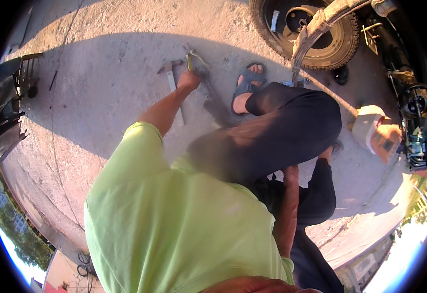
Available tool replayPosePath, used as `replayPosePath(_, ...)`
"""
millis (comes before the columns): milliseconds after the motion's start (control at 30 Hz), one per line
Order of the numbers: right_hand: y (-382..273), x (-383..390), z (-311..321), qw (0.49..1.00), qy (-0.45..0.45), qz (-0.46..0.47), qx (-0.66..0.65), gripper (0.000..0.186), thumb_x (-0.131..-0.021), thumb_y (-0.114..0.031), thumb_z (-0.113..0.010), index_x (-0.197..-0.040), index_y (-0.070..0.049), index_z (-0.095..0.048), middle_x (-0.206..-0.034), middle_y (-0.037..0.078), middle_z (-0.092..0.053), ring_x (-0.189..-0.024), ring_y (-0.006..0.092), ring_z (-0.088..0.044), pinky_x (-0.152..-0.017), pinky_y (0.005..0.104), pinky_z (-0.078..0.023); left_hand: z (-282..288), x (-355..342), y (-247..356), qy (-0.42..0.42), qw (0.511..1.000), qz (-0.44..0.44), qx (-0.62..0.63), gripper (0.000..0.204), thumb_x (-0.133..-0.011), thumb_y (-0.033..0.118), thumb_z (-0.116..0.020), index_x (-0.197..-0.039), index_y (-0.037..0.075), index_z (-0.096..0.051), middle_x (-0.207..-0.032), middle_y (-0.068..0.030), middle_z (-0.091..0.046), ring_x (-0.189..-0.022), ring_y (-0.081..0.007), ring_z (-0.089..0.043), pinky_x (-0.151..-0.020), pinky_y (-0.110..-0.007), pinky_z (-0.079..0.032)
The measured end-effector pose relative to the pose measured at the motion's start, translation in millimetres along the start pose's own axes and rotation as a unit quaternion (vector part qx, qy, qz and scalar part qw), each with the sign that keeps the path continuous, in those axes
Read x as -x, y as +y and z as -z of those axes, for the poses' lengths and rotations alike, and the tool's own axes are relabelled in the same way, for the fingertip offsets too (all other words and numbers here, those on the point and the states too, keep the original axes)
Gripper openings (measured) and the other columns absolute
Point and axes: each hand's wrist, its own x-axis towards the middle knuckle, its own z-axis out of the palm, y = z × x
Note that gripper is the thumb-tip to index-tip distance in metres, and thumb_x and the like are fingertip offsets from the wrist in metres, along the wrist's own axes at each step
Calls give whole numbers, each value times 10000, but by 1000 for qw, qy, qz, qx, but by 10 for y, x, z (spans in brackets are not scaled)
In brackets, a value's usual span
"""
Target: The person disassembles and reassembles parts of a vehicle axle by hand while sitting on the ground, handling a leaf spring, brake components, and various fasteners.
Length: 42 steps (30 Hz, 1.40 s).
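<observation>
Out ahead on the concrete, my left hand (189, 80) is closed around one yellow-green handle of a pair of pliers (189, 58). The pliers' other handle spreads to the right, and their jaws point away from me. Just left of that hand, a hammer (170, 78) lies with its dark head at the far end and its pale handle running toward me. A dark, blurred long shape (217, 106) is to the right of my left forearm; I cannot make out what it is. My right hand (290, 173) is down by my bent leg, its fingers hidden behind the dark trousers.
A wheel with a tyre (343, 53) lies at the far right, with a curved, worn metal bar (316, 29) across it. To the right are a pale block-like piece (367, 127) and dark machinery (415, 102). My sandalled foot (249, 85) is on the concrete; dark metal parts (10, 102) are at far left.
</observation>
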Motion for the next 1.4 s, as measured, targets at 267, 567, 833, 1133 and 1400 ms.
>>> replayPosePath(267, 380, -209, 228, 994, -15, 68, 79, 603, -1016, -400, -560, -1441, 14, -456, -1388, 98, -542, -1246, 228, -515, -1026, 360, -452, -634, 644, 152, -68, 992, 63, -90, 453, -837, 402, -658, -1189, 120, -695, -1221, -180, -682, -1183, -337, -635, -959, -448, -522)
replayPosePath(567, 590, -150, 116, 985, 57, 115, 112, 579, -1015, -438, -535, -1363, 25, -525, -1303, 117, -604, -1186, 259, -560, -986, 377, -474, -251, 527, 1119, -109, 980, -78, -147, 399, -840, 311, -612, -1169, 94, -673, -1173, -180, -696, -1137, -359, -654, -951, -484, -519)
replayPosePath(833, 863, -487, 279, 932, 0, 223, 286, 583, -1015, -471, -513, -1294, 35, -586, -1228, 134, -659, -1133, 287, -599, -951, 392, -494, -117, -12, 1183, 9, 988, -119, -94, 327, -848, 259, -567, -1104, 67, -630, -1135, -224, -686, -1085, -411, -651, -917, -512, -516)
replayPosePath(1133, 310, -131, -2, 999, 26, 13, 15, 408, -999, -271, -561, -1317, -17, -587, -1083, 95, -690, -956, 189, -677, -778, 334, -550, -342, -564, 1474, 4, 967, -152, -204, 336, -980, 352, -474, -1233, 170, -599, -1244, -195, -641, -1139, -402, -628, -936, -494, -507)
replayPosePath(1400, 4, -146, -72, 999, 8, -32, 18, 479, -944, -271, -606, -1330, 13, -598, -1034, 117, -714, -940, 179, -663, -843, 322, -521, -494, -873, 1408, -7, 944, -218, -246, 314, -913, 288, -567, -1191, 141, -582, -1210, -202, -637, -1135, -413, -616, -915, -505, -504)
